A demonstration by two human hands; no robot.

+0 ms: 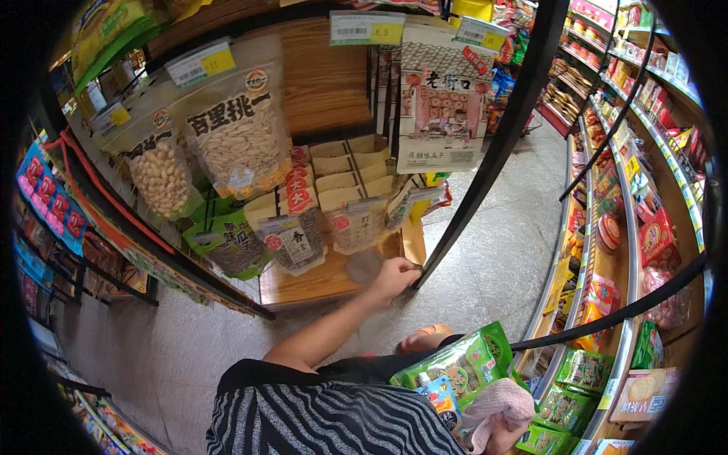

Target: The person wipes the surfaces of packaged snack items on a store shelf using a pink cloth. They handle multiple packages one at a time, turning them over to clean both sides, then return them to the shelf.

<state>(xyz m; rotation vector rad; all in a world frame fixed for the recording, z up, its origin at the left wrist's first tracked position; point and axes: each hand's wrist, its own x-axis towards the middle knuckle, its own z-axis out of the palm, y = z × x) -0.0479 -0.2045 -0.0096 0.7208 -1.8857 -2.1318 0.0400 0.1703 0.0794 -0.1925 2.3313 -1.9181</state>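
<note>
My left hand (396, 278) reaches forward to the rack's lower right corner. Its fingertips are pinched at a small dark thing (418, 266), too small to name, beside the slanted black metal post (483, 153). My right hand (501, 437), low in the view, grips a bunched pink cloth (508, 401). Held against my body with it are a green snack bag (478, 357) and a blue spouted pouch (439, 392). Behind my left hand is the wooden bottom shelf (307, 287), bearing a blurred grey patch (364, 267).
Bags of peanuts (159, 173) and seeds (236, 128) hang on the rack with a white printed bag (443, 108). Small seed pouches (296, 242) stand in rows below. Stocked shelves (617, 187) curve along the right. Grey floor tiles (489, 227) and a sandalled foot (424, 336) show below.
</note>
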